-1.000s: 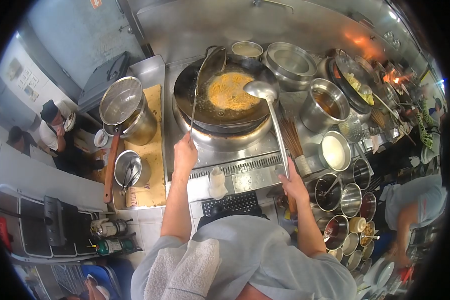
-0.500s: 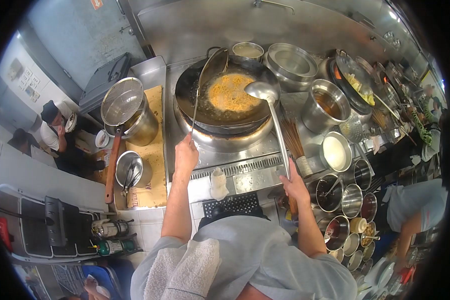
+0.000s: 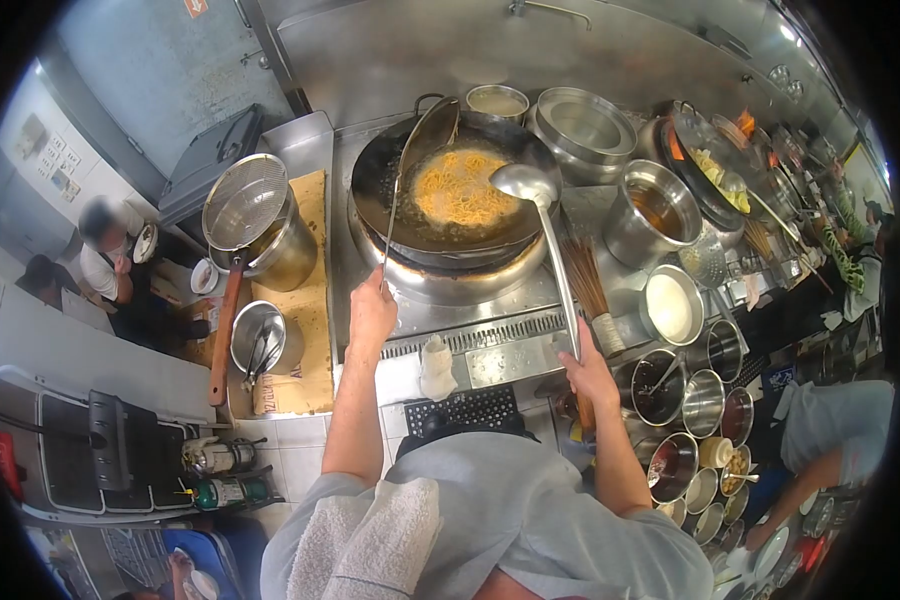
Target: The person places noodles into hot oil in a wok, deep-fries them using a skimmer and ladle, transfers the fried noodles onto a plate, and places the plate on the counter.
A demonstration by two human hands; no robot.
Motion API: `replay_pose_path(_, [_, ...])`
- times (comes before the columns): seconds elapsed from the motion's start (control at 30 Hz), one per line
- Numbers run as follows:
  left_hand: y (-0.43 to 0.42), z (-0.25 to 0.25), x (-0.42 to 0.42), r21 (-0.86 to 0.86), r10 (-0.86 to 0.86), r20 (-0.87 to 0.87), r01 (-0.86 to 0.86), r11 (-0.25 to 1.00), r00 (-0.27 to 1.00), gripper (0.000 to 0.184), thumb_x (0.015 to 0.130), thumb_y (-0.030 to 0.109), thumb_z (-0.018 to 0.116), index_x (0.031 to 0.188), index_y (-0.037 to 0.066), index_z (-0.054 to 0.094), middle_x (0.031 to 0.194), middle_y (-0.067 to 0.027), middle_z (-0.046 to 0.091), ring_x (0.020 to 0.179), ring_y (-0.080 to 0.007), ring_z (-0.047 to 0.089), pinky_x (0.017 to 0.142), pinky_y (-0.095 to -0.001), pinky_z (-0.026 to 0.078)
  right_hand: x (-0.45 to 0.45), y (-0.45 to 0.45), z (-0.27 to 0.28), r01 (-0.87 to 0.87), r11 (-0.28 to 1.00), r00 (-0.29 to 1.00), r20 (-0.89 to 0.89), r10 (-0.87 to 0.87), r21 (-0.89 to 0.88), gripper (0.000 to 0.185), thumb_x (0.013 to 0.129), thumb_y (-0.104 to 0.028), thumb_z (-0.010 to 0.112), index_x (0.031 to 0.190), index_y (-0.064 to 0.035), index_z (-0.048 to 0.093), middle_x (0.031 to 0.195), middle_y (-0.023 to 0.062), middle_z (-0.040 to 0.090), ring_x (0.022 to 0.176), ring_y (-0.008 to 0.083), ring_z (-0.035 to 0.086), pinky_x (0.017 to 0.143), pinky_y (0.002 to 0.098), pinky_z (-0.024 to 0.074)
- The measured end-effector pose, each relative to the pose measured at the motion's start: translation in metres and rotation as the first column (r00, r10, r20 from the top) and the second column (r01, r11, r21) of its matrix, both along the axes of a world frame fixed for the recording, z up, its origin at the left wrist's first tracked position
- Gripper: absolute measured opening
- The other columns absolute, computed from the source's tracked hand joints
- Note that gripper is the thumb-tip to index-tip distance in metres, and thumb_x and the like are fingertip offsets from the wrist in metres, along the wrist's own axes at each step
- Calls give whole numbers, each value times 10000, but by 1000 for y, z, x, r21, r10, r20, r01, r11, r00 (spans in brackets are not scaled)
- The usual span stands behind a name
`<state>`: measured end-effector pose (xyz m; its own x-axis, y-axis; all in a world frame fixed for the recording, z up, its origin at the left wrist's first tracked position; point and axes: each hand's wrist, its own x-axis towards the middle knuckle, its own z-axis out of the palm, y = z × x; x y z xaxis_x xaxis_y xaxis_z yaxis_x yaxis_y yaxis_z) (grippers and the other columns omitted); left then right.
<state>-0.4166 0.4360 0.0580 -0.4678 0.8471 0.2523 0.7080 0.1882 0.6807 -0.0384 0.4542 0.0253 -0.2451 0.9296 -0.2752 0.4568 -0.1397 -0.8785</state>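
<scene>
Yellow noodles [image 3: 462,190] lie in bubbling liquid in the middle of a large dark wok [image 3: 373,195] on a round burner. My left hand [image 3: 372,318] is closed around the thin handle of a wide, round skimmer [image 3: 427,137], whose head tilts on edge over the wok's left side. In my right hand [image 3: 589,374] is a long-handled metal ladle [image 3: 523,183], gripped near its wooden end. Its bowl hangs over the right side of the wok, beside the noodles. Below my left hand, a white cloth [image 3: 437,368] lies on the stove's front edge.
A mesh strainer [image 3: 243,203] rests on a steel pot at left. Right of the wok stand a bamboo brush [image 3: 592,290], a pot of brown liquid [image 3: 654,212] and several seasoning bowls. Flames rise by another wok [image 3: 708,185]. A co-worker's arm [image 3: 800,490] reaches in at right.
My hands, the skimmer and the ladle stay almost still. At right the co-worker's arm has shifted left and downward, and a flame has risen behind the second wok.
</scene>
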Motion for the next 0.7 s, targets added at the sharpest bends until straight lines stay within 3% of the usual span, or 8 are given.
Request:
replay_pose_path(0.27, [0,1,0,-3,-4,9,4,1000,1000,350,872,-4,530,1215,-51,586,920,-323,635,908,-457,631,783,-495,501,-2,-1,2,4,1000,1000,-18,-4,1,782,888,-52,600,1537,-154,176,897,173,638,485,156,502,428,327,416])
replay_pose_path(0.7, [-1,3,0,-25,-17,12,17,1000,1000,394,855,-30,514,1244,-59,565,935,-325,635,933,-453,629,800,-490,502,-3,-1,3,4,1000,1000,-31,-4,-3,778,894,-53,596,1538,-149,172,795,136,615,473,142,480,420,321,396])
